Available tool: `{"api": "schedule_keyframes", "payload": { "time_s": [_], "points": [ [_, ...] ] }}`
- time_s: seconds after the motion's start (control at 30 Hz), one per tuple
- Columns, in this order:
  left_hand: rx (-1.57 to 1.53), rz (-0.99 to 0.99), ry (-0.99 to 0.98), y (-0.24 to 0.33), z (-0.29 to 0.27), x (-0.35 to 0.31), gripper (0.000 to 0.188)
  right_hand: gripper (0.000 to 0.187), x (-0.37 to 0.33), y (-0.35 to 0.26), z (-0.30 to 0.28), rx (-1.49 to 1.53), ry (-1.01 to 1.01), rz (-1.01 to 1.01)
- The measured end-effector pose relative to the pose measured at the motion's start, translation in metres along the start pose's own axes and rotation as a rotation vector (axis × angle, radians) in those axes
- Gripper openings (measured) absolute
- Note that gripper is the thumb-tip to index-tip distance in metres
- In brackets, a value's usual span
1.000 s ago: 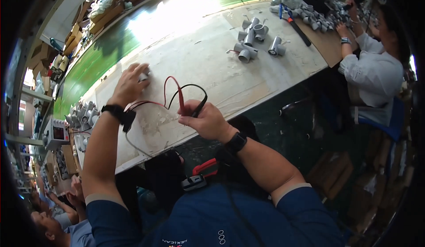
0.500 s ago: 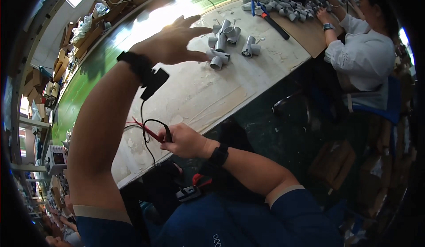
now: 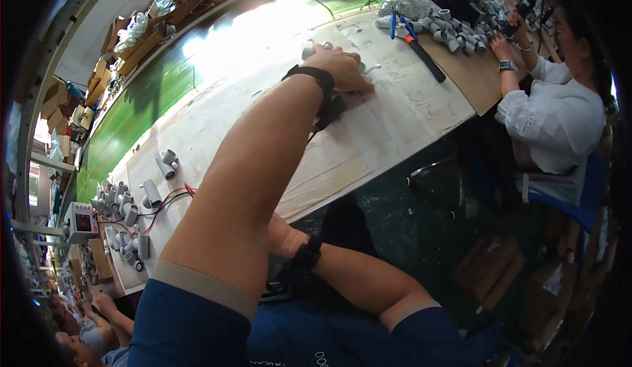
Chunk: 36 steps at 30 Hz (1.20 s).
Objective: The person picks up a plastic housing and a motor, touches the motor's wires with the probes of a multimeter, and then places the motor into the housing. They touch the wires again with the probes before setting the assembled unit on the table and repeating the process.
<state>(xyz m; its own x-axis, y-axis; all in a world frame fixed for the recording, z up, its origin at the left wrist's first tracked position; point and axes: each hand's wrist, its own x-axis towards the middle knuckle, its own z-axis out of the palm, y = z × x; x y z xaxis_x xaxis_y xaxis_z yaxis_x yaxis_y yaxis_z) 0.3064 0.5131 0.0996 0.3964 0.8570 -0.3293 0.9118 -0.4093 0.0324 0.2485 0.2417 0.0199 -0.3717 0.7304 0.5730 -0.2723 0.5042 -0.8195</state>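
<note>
While the left arm stretches across a pale worktable point(image 3: 388, 136), the left hand point(image 3: 345, 71) bends down over a small group of grey tubular pieces point(image 3: 308, 53), beyond the table's middle and towards its far edge. Its fingers are spread and curved, the thumb pointing at the table's right end. Pieces show just past the fingertips, and a thin pale wire end sticks out by the thumb; the palm is hidden, so whether anything is gripped cannot be told.

By the near edge, the right hand point(image 3: 280, 234) is mostly covered by the left forearm; its fingers are out of sight, and what it holds, if anything, cannot be told. Red and black leads point(image 3: 190, 189) run behind that forearm from the table's left end, where a white box with a dark display point(image 3: 80, 223) stands near a cluster of similar grey pieces point(image 3: 130, 214).

Towards the right end lie a blue-handled tool point(image 3: 394, 26) and a black tool with an orange band point(image 3: 424, 57). Past them, a co-worker in white point(image 3: 553, 120) sits at the table.

The step in hand looks like picking up a piece from the far group. Such a pick calls for closing the fingers around one tube, clear of its neighbours and its wire.
</note>
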Motion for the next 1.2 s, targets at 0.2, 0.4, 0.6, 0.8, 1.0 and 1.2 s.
{"api": "schedule_keyframes", "payload": {
  "time_s": [0.2, 0.4, 0.6, 0.8, 1.0, 1.2],
  "points": [
    [-0.099, -0.238, -0.118, -0.075, -0.003, -0.081, 0.073, 0.010, 0.002, -0.001, 0.011, -0.138, -0.320, 0.331],
    [-0.089, -0.506, -0.288, -0.168, 0.011, -0.188, 0.071, 0.011, 0.009, -0.006, 0.045, -0.197, -0.393, 0.340],
    [0.014, -0.522, -0.291, -0.242, 0.039, -0.243, 0.098, 0.012, 0.016, -0.008, 0.055, -0.205, -0.447, 0.333],
    [-0.139, -0.036, 0.029, -0.124, 0.001, -0.170, 0.078, 0.014, 0.022, -0.004, 0.066, -0.110, -0.489, 0.363],
    [-0.241, 0.074, 0.100, 0.008, 0.039, -0.102, 0.037, 0.060, -0.038, 0.053, 0.032, -0.138, -0.554, -0.026],
    [-0.388, -0.022, 0.264, -0.007, 0.049, -0.123, 0.034, 0.065, -0.035, 0.036, 0.019, 0.002, -0.628, 0.519]
  ]
}}
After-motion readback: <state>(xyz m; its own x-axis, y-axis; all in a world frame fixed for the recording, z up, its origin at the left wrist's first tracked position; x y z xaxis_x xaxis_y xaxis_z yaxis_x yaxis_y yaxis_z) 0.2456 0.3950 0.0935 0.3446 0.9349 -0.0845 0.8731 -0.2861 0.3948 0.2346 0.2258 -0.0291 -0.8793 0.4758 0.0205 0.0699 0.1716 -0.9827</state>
